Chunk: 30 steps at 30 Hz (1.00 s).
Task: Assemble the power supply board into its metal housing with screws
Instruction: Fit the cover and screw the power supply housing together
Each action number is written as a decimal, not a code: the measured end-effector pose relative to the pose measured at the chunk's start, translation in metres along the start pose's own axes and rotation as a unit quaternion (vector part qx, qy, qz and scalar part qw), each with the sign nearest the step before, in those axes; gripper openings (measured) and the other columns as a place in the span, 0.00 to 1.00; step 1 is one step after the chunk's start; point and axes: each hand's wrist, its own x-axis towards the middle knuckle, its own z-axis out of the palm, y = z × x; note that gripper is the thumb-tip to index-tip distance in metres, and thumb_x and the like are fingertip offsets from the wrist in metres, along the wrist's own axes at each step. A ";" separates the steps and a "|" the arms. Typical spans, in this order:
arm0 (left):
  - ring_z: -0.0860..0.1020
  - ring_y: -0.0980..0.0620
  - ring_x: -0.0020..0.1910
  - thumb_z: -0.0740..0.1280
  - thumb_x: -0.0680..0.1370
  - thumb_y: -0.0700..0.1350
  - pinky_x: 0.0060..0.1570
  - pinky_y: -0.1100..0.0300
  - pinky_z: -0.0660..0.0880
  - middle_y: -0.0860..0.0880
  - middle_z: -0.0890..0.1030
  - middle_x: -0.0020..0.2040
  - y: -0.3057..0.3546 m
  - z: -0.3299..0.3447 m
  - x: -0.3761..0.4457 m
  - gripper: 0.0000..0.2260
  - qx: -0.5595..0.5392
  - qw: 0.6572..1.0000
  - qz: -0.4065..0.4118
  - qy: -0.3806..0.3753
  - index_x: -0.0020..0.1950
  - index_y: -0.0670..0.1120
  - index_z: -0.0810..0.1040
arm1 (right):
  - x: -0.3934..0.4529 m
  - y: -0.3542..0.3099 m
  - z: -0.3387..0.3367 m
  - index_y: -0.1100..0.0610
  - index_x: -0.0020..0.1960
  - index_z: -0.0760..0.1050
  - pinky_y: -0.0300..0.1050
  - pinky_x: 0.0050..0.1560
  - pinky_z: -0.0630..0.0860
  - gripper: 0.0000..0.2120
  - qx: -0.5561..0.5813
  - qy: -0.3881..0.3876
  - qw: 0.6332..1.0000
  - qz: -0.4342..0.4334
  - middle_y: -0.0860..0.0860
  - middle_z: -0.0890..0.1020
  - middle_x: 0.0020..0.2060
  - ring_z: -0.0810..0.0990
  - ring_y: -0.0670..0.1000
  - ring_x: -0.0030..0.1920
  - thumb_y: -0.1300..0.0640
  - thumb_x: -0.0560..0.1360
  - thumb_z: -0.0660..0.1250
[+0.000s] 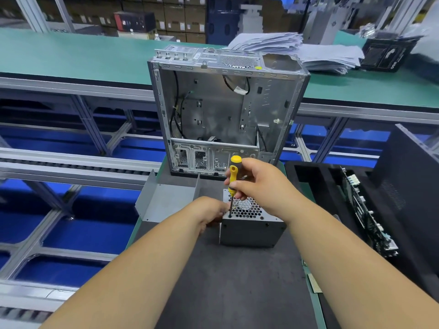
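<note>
An open computer case [225, 110] stands beyond both hands. The grey metal housing [251, 230] sits under them; the left hand [211, 210] grips its corner, while the right hand [256, 184] grips an upright yellow screwdriver [234, 179], tip at the housing's near-left corner.

Computer case [228, 110] behind power supply housing [251, 230]

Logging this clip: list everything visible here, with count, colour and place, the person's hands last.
power supply housing: one, grey, honeycomb grille on top, on dark mat, centre
screwdriver: one, yellow-black handle, upright, tip at housing's top corner
computer case: one, silver, open, behind housing
bent metal cover: one, grey, left of housing
paper stack: one, white, on green bench behind
foam tray: one, black, right, holding circuit boards
left hand: steadies housing's left corner
right hand: grips screwdriver
</note>
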 end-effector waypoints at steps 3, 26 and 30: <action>0.79 0.59 0.29 0.66 0.79 0.43 0.36 0.63 0.77 0.54 0.80 0.25 0.001 -0.001 -0.001 0.08 -0.015 1.000 0.004 -0.005 0.39 0.44 0.76 | 0.002 0.004 0.002 0.53 0.45 0.77 0.53 0.46 0.81 0.07 -0.049 0.043 0.998 -0.002 0.52 0.84 0.40 0.84 0.53 0.40 0.63 0.72 0.73; 0.79 0.53 0.38 0.68 0.77 0.45 0.38 0.59 0.75 0.48 0.83 0.39 -0.008 -0.001 0.006 0.06 -0.044 0.999 0.011 0.026 0.41 0.44 0.79 | -0.007 -0.004 -0.008 0.56 0.54 0.78 0.35 0.40 0.76 0.10 0.028 -0.049 0.998 0.013 0.49 0.86 0.45 0.81 0.40 0.39 0.68 0.78 0.65; 0.80 0.52 0.39 0.69 0.76 0.45 0.41 0.57 0.77 0.48 0.83 0.36 -0.009 0.000 0.006 0.06 -0.051 0.998 0.015 0.021 0.44 0.43 0.81 | -0.005 -0.003 -0.005 0.55 0.48 0.80 0.36 0.37 0.78 0.11 0.032 -0.030 0.999 -0.001 0.49 0.86 0.41 0.80 0.44 0.34 0.71 0.75 0.68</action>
